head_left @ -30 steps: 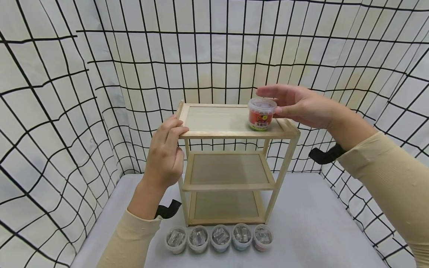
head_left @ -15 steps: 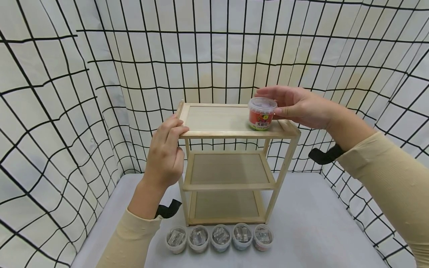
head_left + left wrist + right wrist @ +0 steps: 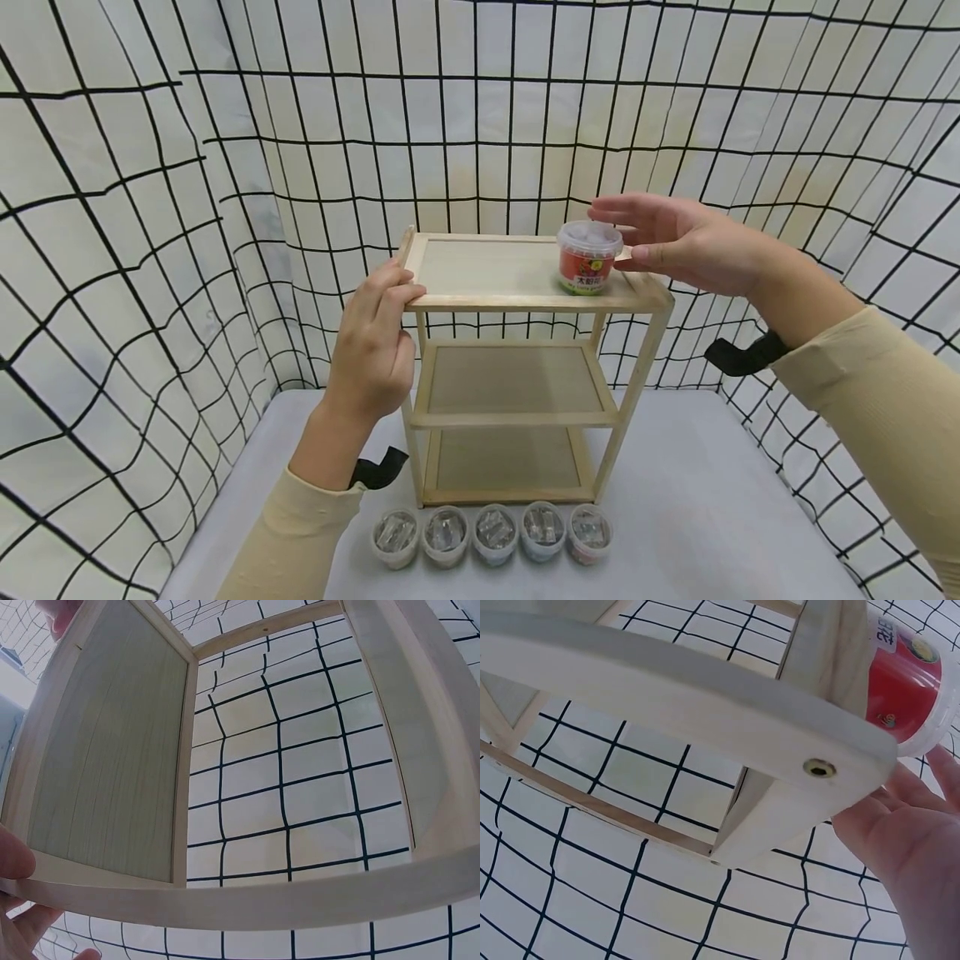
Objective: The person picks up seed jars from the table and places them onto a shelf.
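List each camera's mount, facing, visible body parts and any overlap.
Head: on the head, facing forward and down at the wooden shelf; left hand, right hand, sleeves show.
Left wrist: on that wrist, facing through the shelf to the black mesh; left hand's fingers at lower left; upper-left fingers, unclear whose.
Right wrist: on that wrist, facing the shelf's corner and the red tub; right hand at lower right.
Shared: head and right wrist both show the tub.

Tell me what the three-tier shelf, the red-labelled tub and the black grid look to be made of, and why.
Shelf: pale wood, apparently unvarnished; fine grain shows, with little shine.
Tub: probably clear plastic, smooth; its lid is see-through and catches light.
Black grid: material unclear, perhaps cord or coated wire; its lines are thin and slightly wavy.
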The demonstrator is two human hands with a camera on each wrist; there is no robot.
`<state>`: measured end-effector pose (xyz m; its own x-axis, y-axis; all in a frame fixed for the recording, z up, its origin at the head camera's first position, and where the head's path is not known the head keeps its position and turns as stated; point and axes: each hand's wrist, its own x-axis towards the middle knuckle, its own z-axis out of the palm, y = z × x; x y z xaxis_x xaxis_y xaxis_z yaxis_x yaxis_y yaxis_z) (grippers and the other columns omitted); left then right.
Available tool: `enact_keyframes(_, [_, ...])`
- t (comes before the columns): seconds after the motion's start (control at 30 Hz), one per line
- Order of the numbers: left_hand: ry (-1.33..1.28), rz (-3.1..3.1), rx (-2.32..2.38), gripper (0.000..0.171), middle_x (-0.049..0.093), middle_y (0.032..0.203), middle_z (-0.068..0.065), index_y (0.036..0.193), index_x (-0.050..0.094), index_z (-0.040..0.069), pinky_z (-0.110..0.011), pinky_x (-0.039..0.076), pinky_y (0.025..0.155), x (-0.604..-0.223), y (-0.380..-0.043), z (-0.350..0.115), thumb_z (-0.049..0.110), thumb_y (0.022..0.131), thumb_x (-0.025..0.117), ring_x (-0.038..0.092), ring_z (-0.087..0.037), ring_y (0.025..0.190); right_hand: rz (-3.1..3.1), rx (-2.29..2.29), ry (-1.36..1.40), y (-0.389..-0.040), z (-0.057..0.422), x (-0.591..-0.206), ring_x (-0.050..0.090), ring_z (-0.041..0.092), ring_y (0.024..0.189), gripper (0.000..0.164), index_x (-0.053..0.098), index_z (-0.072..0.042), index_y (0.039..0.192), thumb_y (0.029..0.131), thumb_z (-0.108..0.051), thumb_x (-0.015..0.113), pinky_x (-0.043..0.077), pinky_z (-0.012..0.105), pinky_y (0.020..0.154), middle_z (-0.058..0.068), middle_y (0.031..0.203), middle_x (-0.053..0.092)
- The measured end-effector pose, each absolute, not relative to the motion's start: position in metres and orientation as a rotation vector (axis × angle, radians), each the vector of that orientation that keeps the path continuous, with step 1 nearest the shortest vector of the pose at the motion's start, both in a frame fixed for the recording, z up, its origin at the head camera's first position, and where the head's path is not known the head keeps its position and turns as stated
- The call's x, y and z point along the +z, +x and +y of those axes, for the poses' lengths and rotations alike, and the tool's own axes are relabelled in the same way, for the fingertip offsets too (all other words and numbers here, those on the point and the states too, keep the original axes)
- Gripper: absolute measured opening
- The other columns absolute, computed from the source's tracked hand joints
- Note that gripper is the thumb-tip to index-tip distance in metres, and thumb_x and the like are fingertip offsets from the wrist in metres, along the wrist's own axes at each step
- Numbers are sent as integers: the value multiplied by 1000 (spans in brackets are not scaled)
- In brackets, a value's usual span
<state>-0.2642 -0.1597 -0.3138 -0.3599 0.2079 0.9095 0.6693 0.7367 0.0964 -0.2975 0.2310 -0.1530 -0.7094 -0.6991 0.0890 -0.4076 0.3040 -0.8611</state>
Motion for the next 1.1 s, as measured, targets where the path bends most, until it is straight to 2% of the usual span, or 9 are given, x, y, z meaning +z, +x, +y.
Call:
enact_keyframes(0.27, [-675,-1916,-568,51,59,141,-19,127,63,0,-58,42,123,-315,-264,-159,2,84,36,50,-35,151,2307,-1402,-1004,-284,238,-154,30,32,165,70,29,-15,170,107,1,54,51,25,116,4,179,27])
enact_keyframes(0.6, [-684,-1899,-585,52,59,141,-20,126,64,-1,-56,41,123,-315,-264,-159,1,83,36,51,-35,150,2207,-1516,-1187,-270,255,-154,42,12,157,69,28,-8,169,106,10,49,53,29,115,6,180,26])
enact_keyframes(0.8, [-690,-1901,-581,52,59,142,-20,127,64,0,-56,41,123,-314,-264,-158,1,84,36,51,-35,151,2104,-1554,-1316,-266,265,-158,43,12,157,73,25,-5,170,103,18,43,53,33,116,7,180,25])
enact_keyframes(1.1, [-678,-1929,-574,53,58,143,-19,128,63,0,-58,41,123,-313,-264,-159,1,82,37,49,-34,153,2110,-1561,-1310,-255,273,-162,40,16,160,76,21,-3,170,101,20,43,53,35,117,10,180,24])
